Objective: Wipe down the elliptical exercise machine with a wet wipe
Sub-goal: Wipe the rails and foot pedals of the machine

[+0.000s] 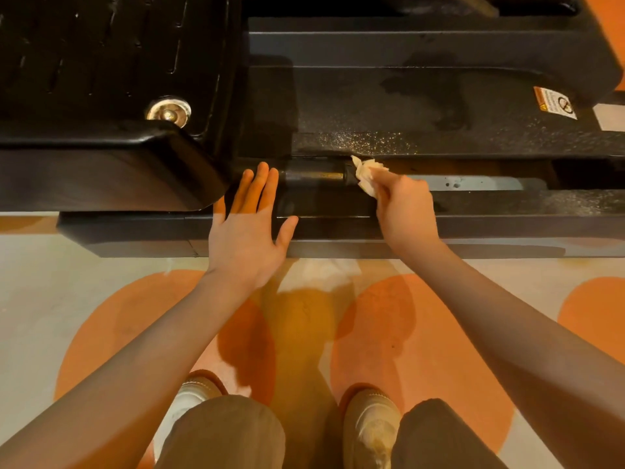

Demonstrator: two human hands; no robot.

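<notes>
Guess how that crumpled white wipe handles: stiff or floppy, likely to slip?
Probably floppy: the crumpled white wet wipe bunches in irregular folds where the right hand pinches it. Likely very light, since a fingertip pinch holds it up. It seems unlikely to slip out; pressed against the black elliptical frame, it should deform rather than slide.

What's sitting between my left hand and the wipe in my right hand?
In the head view, only the machine's dark axle with its brass-coloured section lies between the left hand and the wet wipe.

Pale floor [40,286], orange circles [422,350]
</notes>
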